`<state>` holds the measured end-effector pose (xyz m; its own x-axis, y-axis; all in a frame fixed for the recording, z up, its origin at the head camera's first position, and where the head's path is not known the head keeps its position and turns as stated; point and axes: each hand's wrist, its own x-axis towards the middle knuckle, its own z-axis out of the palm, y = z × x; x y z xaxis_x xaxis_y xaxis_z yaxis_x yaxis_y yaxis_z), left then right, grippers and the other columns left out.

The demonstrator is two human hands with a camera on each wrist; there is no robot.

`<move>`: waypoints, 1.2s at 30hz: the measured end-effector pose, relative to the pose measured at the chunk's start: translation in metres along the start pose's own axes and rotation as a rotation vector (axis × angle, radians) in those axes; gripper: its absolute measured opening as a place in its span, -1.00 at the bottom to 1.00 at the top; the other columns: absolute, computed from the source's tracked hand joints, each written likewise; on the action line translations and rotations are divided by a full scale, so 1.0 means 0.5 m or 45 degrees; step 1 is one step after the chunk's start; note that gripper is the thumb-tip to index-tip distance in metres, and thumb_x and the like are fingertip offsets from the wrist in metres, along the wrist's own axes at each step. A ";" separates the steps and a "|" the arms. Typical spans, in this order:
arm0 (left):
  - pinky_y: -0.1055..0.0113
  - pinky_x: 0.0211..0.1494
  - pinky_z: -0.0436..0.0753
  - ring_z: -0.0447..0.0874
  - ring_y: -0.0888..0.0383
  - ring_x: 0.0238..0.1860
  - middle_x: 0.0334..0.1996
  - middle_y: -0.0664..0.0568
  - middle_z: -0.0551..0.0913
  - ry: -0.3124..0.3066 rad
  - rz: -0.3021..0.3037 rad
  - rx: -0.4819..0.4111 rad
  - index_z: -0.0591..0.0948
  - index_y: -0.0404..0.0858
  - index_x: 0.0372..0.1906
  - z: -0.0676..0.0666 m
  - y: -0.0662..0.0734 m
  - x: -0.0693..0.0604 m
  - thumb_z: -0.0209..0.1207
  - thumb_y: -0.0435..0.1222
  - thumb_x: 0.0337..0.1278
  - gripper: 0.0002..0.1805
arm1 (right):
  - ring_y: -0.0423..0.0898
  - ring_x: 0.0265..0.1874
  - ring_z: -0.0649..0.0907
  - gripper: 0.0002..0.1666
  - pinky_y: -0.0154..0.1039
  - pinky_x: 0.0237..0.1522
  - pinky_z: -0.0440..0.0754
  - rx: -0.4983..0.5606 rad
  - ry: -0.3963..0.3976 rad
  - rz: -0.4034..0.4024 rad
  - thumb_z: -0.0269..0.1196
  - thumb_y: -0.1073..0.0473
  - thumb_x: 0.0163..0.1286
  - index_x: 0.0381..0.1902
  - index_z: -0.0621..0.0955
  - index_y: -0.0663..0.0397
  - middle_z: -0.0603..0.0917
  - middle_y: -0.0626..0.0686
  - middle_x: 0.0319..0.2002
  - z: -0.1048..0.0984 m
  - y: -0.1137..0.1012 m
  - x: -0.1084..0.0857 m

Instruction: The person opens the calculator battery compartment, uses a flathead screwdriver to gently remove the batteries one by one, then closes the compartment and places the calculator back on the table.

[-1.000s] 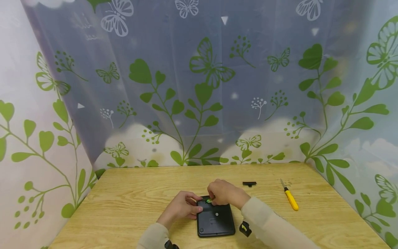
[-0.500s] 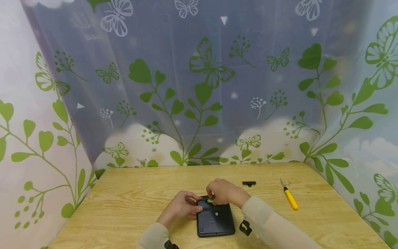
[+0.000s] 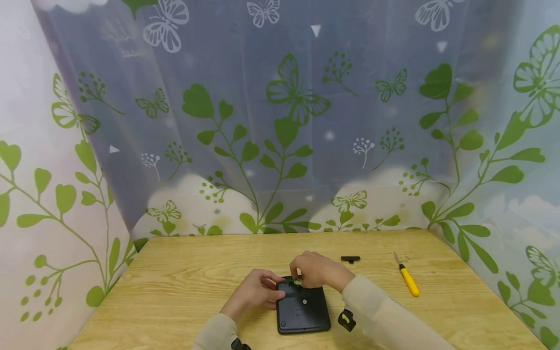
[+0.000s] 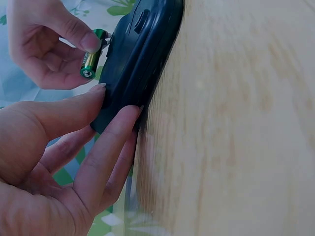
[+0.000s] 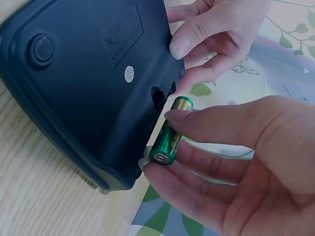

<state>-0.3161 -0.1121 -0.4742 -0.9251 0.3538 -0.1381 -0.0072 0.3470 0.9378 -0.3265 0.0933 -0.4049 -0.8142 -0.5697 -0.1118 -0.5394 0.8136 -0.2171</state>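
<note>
- Right hand (image 3: 317, 270): thumb and fingertips pinching green-gold battery (image 5: 170, 140) at far end of black device (image 3: 302, 311).
- Left hand (image 3: 258, 289): grasping device's left edge near far-left corner, thumb on top.
- Device: underside up on wooden table (image 3: 175, 272), well in from far edge.

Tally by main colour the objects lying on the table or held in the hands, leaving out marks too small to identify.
Black: 2 (flat device, small flat piece)
Green: 1 (battery)
Yellow: 1 (tool with a yellow handle)
Total: 4
</note>
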 end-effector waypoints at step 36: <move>0.19 -0.29 0.88 0.76 0.12 -0.37 -0.21 -0.19 0.68 0.002 0.006 0.006 0.70 -0.36 0.10 0.000 -0.001 -0.001 0.43 -0.49 0.13 -0.60 | -0.21 -0.48 0.55 -0.74 -0.32 -0.41 0.57 0.011 -0.025 -0.104 0.36 0.49 0.23 -0.25 0.71 0.02 0.71 0.02 -0.35 -0.015 0.013 -0.012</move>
<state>-0.3157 -0.1124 -0.4744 -0.9256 0.3544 -0.1330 -0.0008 0.3493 0.9370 -0.3266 0.1028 -0.3982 -0.7632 -0.6362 -0.1128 -0.6016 0.7635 -0.2349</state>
